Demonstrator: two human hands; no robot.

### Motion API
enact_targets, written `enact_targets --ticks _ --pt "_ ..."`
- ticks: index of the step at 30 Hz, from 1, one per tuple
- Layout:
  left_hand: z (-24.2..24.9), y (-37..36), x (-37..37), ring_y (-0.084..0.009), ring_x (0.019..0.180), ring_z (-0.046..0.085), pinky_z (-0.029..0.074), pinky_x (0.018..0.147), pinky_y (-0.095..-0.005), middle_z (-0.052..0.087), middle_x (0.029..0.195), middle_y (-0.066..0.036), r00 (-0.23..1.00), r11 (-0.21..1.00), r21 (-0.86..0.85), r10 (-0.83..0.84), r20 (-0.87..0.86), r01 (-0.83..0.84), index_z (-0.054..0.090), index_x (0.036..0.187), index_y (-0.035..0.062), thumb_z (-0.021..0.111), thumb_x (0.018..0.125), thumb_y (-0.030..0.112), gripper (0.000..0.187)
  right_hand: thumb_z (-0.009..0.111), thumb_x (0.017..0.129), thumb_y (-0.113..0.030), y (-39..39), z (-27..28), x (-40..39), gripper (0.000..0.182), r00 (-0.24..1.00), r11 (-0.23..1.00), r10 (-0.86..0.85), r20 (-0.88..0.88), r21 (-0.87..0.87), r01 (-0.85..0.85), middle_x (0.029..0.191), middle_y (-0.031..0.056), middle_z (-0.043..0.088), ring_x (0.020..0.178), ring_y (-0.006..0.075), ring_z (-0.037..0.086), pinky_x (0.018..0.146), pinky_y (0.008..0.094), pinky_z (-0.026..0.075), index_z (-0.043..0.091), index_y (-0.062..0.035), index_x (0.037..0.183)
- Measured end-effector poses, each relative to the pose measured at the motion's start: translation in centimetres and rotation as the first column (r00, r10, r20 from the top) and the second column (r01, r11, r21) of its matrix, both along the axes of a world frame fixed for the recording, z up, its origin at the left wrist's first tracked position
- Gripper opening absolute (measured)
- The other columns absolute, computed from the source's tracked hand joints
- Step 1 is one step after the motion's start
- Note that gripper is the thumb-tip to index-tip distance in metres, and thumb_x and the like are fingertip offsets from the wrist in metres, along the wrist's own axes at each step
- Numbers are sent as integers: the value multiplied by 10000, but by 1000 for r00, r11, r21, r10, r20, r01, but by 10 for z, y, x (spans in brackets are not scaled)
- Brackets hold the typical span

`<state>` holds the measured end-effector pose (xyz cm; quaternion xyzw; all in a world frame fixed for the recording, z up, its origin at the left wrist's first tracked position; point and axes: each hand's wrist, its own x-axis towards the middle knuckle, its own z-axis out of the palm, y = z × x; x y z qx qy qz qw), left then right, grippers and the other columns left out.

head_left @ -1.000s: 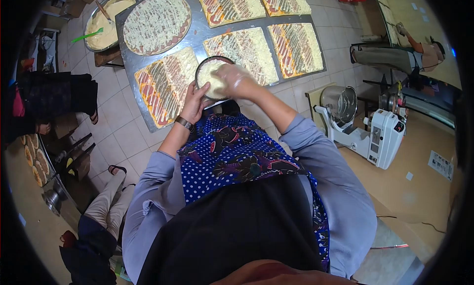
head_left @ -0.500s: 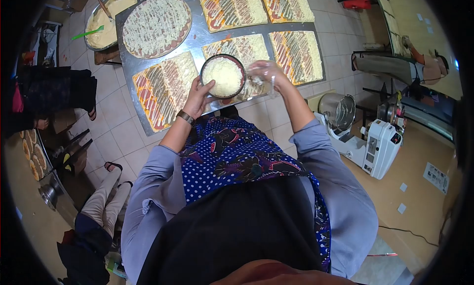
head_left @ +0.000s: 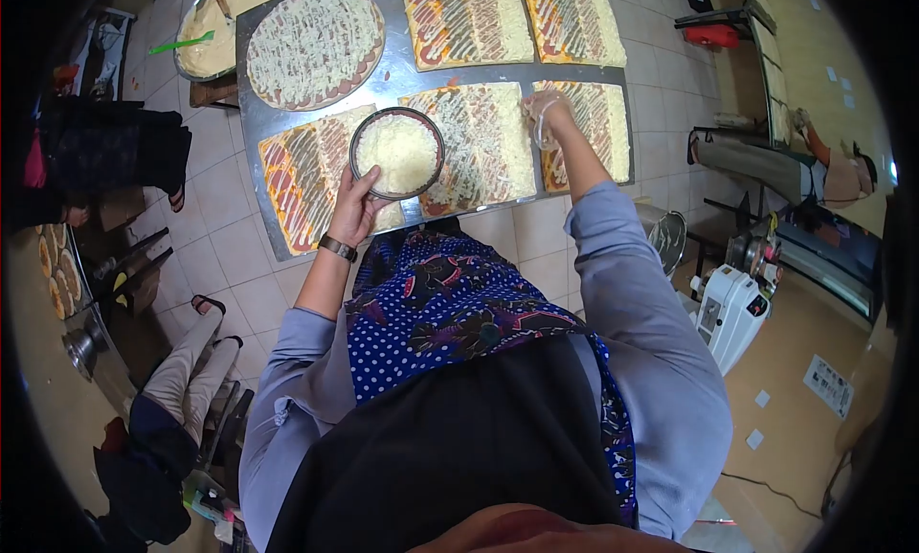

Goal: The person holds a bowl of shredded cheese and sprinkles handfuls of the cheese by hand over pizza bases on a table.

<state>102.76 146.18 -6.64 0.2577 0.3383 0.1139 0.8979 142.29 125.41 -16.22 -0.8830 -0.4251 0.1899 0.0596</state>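
Observation:
A dark round pan of grated cheese (head_left: 397,153) is held by my left hand (head_left: 354,206), with the thumb over its rim. The pan is above the lower-left rectangular pizza (head_left: 297,184). My right hand (head_left: 549,115), in a clear plastic glove, is over the left edge of the lower-right pizza (head_left: 598,132), fingers bunched downward; anything in them is too small to make out. Between my hands lies the lower-middle pizza (head_left: 479,146), with white shreds scattered on it. A large round pizza (head_left: 314,47) rests at the upper left of the metal table (head_left: 251,108).
Two more rectangular pizzas (head_left: 466,22) lie at the table's far side. Beyond the left corner stands a bowl of creamy mixture (head_left: 215,36) with a green-handled tool. A white machine (head_left: 732,314) is at the right. Other people stand at left and right.
My left hand and the pan have moved left, uncovering the lower-middle pizza. My right hand has gone right, away from the pan, to the lower-right pizza.

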Motion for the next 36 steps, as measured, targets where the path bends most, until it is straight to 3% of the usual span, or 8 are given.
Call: enact_targets --ticks 2,3,17,23,28,32,34,36 --pt "0 0 -5 -270 1105 604 582 852 -439 534 1256 -145 1000 1000 1 26 -12 -26 359 1328 62 590 925 117 468 603 863 -102 19 13 8 143 999 995 -12 52 -98 17 848 73 711 726 153 640 661 294 505 728 -54 913" --pt "0 0 -7 -268 1108 602 581 856 -433 532 1260 -141 999 999 2 43 -21 -43 361 1331 64 588 927 120 466 605 847 -103 28 11 11 145 962 967 -248 -115 26 253 838 74 713 730 144 636 686 276 500 734 -62 900" --pt "5 -3 -38 -260 1128 592 581 860 -425 515 1288 -136 992 993 1 122 -26 -122 370 1331 74 578 935 135 451 639 765 -49 93 45 -40 122 849 983 141 -509 172 -60 872 129 706 747 267 659 678 351 508 724 -64 852" --pt "4 -3 -49 -249 1100 608 582 843 -424 541 1258 -130 992 993 11 118 -44 -118 371 1324 77 592 928 138 457 608 741 -5 87 69 -72 232 921 976 152 -359 -95 -198 852 133 708 704 227 645 667 335 502 729 -61 929" --pt "-1 -3 -55 -241 1061 626 581 823 -427 557 1235 -128 994 996 8 94 -62 -94 356 1324 78 619 914 141 491 672 773 -116 56 55 -95 176 923 958 286 -258 89 -272 819 153 697 709 260 654 668 347 511 724 -76 936" --pt "1 -7 -50 -242 1071 615 579 810 -435 551 1234 -127 995 998 21 53 -83 -52 331 1336 81 657 889 158 558 707 780 -140 50 66 -114 166 966 973 212 -148 -60 -223 861 134 708 715 224 664 688 327 524 723 -74 931" --pt "0 -10 -43 -244 1076 610 579 807 -436 549 1234 -126 994 999 24 43 -104 -41 325 1341 78 672 879 169 584 684 807 -208 56 87 -137 173 932 971 -65 -356 192 141 855 148 698 759 276 676 739 354 531 720 -61 890" --pt "-1 -16 -35 -246 1073 605 575 808 -435 547 1230 -126 992 998 63 -9 -128 17 324 1342 70 702 858 200 627 708 793 -212 72 125 -177 177 773 908 11 -635 329 258 848 134 702 763 266 674 741 353 538 724 -61 883"
